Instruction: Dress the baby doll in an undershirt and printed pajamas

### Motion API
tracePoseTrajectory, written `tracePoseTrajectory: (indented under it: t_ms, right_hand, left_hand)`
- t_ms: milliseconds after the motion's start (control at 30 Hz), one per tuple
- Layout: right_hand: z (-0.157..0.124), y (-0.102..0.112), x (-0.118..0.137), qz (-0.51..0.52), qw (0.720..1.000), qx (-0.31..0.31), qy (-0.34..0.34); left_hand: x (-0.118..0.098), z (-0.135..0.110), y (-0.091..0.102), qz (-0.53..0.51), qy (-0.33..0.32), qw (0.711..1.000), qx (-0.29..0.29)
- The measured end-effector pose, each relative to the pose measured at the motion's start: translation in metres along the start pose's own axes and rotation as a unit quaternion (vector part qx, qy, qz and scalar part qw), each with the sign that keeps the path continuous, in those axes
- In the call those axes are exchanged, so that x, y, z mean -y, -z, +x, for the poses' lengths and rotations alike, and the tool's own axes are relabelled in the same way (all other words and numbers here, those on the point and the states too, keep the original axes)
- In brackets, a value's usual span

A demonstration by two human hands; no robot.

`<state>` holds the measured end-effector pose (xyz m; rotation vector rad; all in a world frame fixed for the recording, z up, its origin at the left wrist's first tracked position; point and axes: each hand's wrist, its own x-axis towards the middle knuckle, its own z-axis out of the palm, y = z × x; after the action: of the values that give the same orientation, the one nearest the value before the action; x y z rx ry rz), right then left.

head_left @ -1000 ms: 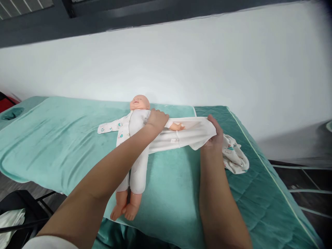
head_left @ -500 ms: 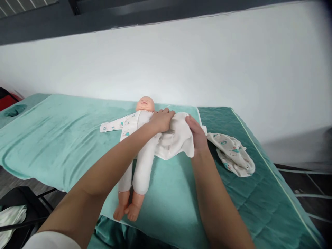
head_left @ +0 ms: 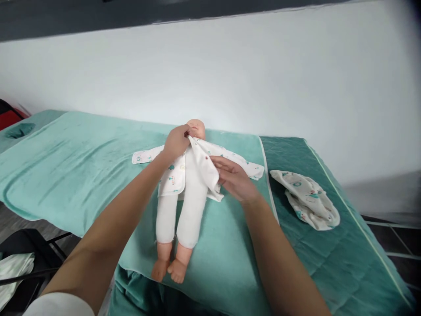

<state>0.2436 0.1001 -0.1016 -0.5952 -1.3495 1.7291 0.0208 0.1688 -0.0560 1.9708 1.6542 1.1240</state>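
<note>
A baby doll (head_left: pixel 194 175) with a white cloth body lies on its back, head towards the wall. It wears a white printed baby shirt (head_left: pixel 173 177), whose sleeves reach out to both sides. By the doll's neck, my left hand (head_left: pixel 176 141) pinches the upper edge of the shirt's right-hand front panel, which is pulled across the chest. My right hand (head_left: pixel 235 179) is beside that panel, fingers stretched out and touching its outer edge. The doll's bare feet (head_left: pixel 169 265) point towards me.
A light green cover (head_left: pixel 82 166) lies over a dark green quilted pad (head_left: pixel 332 254). A crumpled printed baby garment (head_left: pixel 309 199) is on the pad at the right. A white wall (head_left: pixel 210 79) stands behind. A black chair (head_left: pixel 26 254) with cloth on it is at lower left.
The bunched shirt side has been opened out, and its right-hand sleeve now lies extended. My left hand has moved up to the collar; my right hand has shifted slightly left and down.
</note>
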Motion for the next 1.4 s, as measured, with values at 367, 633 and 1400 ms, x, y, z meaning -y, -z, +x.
tracePoseTrajectory:
  t_ms: [367, 633, 1400]
  right_hand:
    - [-0.020, -0.014, 0.000, -0.051, 0.994, 0.099, -0.003]
    - [-0.029, -0.005, -0.016, -0.068, 0.992, -0.090, 0.051]
    - [-0.079, -0.034, -0.063, -0.489, 0.818, -0.302, 0.005]
  left_hand:
    - [0.028, -0.109, 0.004, -0.049, 0.009, 0.991, -0.126]
    - [0.060, -0.206, 0.027, 0.014, 0.082, 0.996, -0.045]
    - [0.054, -0.214, 0.021, 0.081, 0.016, 0.996, -0.044]
